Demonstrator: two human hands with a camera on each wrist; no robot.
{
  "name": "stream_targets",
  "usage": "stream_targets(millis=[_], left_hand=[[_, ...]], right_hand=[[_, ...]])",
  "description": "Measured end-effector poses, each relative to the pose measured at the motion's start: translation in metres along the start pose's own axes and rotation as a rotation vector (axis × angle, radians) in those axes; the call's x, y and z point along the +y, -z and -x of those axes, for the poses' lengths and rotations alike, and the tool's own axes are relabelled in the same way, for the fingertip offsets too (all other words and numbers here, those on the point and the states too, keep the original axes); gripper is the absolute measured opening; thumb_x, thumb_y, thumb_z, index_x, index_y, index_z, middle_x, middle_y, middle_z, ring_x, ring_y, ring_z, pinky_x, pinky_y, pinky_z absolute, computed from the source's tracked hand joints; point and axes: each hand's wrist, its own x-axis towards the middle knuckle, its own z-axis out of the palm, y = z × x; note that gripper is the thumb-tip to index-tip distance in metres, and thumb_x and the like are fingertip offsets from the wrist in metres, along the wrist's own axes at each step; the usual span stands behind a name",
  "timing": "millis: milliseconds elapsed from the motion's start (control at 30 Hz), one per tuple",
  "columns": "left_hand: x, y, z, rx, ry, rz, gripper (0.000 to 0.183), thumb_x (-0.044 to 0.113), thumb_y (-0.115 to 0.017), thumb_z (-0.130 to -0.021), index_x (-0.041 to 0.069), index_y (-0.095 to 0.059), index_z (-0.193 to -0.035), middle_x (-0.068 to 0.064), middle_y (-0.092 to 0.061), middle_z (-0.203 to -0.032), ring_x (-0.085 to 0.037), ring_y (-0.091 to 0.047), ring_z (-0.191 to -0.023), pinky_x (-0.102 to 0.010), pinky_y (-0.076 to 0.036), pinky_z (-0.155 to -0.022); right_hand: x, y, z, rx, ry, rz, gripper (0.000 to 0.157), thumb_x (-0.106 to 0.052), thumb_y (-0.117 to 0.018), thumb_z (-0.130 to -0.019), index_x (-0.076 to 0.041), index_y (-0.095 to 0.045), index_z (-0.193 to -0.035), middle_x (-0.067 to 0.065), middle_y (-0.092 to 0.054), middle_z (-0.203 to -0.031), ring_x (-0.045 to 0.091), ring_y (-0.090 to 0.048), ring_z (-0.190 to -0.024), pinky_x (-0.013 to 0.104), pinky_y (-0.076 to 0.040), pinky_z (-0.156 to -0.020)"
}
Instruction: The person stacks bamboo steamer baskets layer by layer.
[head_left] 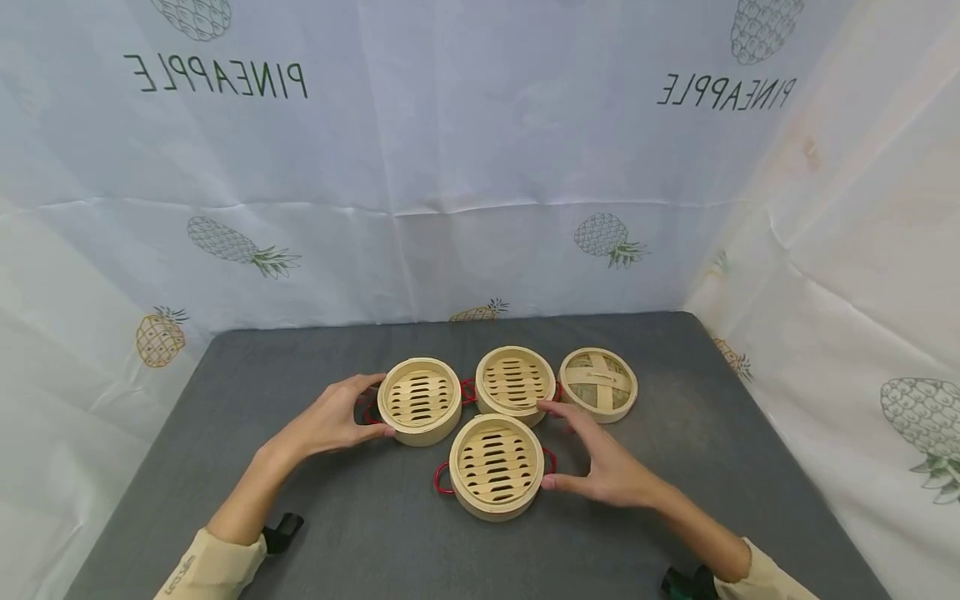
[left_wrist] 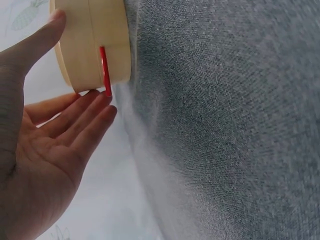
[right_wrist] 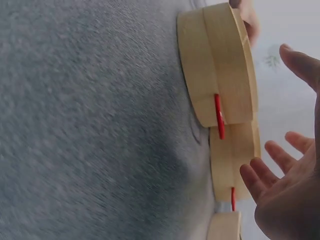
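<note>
Several small round bamboo steamer baskets with slatted tops stand on the dark table. My left hand [head_left: 339, 418] holds the left steamer basket [head_left: 420, 402] by its side, thumb at the front and fingers behind; a red handle [left_wrist: 105, 72] lies between them in the left wrist view. The front steamer basket [head_left: 497, 468] sits nearer me, a red handle on each side. My right hand [head_left: 611, 460] spreads its thumb and fingers beside it, apart from its wall [right_wrist: 220, 65] in the right wrist view. Behind stands the back steamer basket [head_left: 516, 383], close by the right fingertips.
A woven bamboo lid [head_left: 597, 385] with crossed bands lies at the back right. The grey tabletop [head_left: 360, 533] ends at a white curtain [head_left: 480, 150] printed with pineapples, which also hangs at both sides.
</note>
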Motion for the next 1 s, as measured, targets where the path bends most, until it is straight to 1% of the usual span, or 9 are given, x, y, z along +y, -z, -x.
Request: stream_targets(millis=[133, 267, 367, 500, 567, 667, 833, 933, 1000], left_hand=[[0.0, 0.0, 0.0, 0.0, 0.008, 0.003, 0.086, 0.032, -0.096, -0.084, -0.01, -0.057, -0.148, -0.023, -0.072, -0.134, -0.035, -0.076, -0.115, -0.053, -0.064, -0.095], [0.001, -0.001, -0.002, -0.004, 0.018, 0.019, 0.085, 0.031, -0.096, -0.084, -0.01, -0.057, -0.148, -0.023, -0.072, -0.134, -0.035, -0.076, -0.115, -0.052, -0.064, -0.095], [0.002, -0.001, -0.004, -0.006, 0.021, 0.037, 0.085, 0.031, -0.096, -0.084, -0.01, -0.057, -0.147, -0.024, -0.072, -0.134, -0.035, -0.077, -0.113, -0.051, -0.065, -0.094], [0.003, -0.001, -0.006, -0.014, 0.027, 0.057, 0.084, 0.03, -0.096, -0.084, -0.01, -0.057, -0.147, -0.025, -0.072, -0.134, -0.035, -0.077, -0.112, -0.05, -0.066, -0.093], [0.003, -0.001, -0.006, -0.022, 0.035, 0.065, 0.084, 0.03, -0.096, -0.084, -0.009, -0.057, -0.147, -0.024, -0.072, -0.134, -0.035, -0.077, -0.113, -0.05, -0.066, -0.093], [0.004, 0.0, -0.006, -0.034, 0.042, 0.073, 0.085, 0.032, -0.096, -0.085, -0.01, -0.057, -0.148, -0.025, -0.071, -0.135, -0.035, -0.077, -0.113, -0.049, -0.066, -0.093], [0.006, 0.003, -0.006, -0.047, 0.067, 0.078, 0.085, 0.031, -0.095, -0.085, -0.01, -0.055, -0.148, -0.026, -0.07, -0.137, -0.037, -0.076, -0.115, -0.05, -0.066, -0.093], [0.007, 0.003, -0.005, -0.051, 0.076, 0.076, 0.085, 0.031, -0.095, -0.086, -0.01, -0.055, -0.149, -0.027, -0.069, -0.138, -0.038, -0.076, -0.115, -0.05, -0.066, -0.094], [0.007, 0.003, -0.005, -0.051, 0.078, 0.074, 0.086, 0.031, -0.095, -0.086, -0.01, -0.055, -0.149, -0.027, -0.069, -0.139, -0.038, -0.076, -0.116, -0.051, -0.065, -0.094]], right_hand=[[0.001, -0.006, 0.0, -0.005, 0.013, -0.038, 0.098, -0.033, -0.093, -0.088, -0.012, -0.038, -0.166, 0.007, -0.048, -0.167, 0.026, -0.054, -0.144, 0.043, -0.055, -0.11], [0.002, -0.013, 0.001, -0.012, 0.005, -0.082, 0.098, -0.032, -0.093, -0.088, -0.013, -0.038, -0.166, 0.005, -0.05, -0.166, 0.029, -0.056, -0.143, 0.04, -0.056, -0.11], [0.002, -0.018, 0.001, -0.018, -0.021, -0.102, 0.098, -0.036, -0.093, -0.087, -0.016, -0.039, -0.166, 0.002, -0.05, -0.166, 0.024, -0.058, -0.141, 0.037, -0.056, -0.11], [0.001, -0.021, 0.0, -0.03, -0.047, -0.096, 0.099, -0.04, -0.093, -0.086, -0.02, -0.039, -0.167, -0.002, -0.049, -0.166, 0.014, -0.059, -0.139, 0.036, -0.056, -0.11], [0.001, -0.022, -0.001, -0.039, -0.053, -0.088, 0.1, -0.042, -0.093, -0.086, -0.021, -0.038, -0.167, -0.003, -0.049, -0.166, 0.013, -0.059, -0.139, 0.036, -0.056, -0.11], [-0.001, -0.024, -0.002, -0.055, -0.075, -0.079, 0.103, -0.044, -0.093, -0.085, -0.024, -0.037, -0.168, -0.006, -0.047, -0.167, 0.013, -0.058, -0.142, 0.038, -0.055, -0.113], [-0.004, -0.027, -0.004, -0.07, -0.12, -0.045, 0.109, -0.05, -0.096, -0.08, -0.029, -0.036, -0.168, -0.01, -0.045, -0.167, 0.016, -0.054, -0.148, 0.045, -0.054, -0.114], [-0.007, -0.027, -0.005, -0.075, -0.124, -0.03, 0.113, -0.052, -0.097, -0.077, -0.029, -0.036, -0.168, -0.008, -0.045, -0.166, 0.018, -0.053, -0.148, 0.049, -0.054, -0.114], [-0.008, -0.027, -0.005, -0.079, -0.109, -0.02, 0.115, -0.053, -0.098, -0.076, -0.027, -0.036, -0.169, -0.006, -0.045, -0.166, 0.02, -0.053, -0.148, 0.05, -0.054, -0.114]])
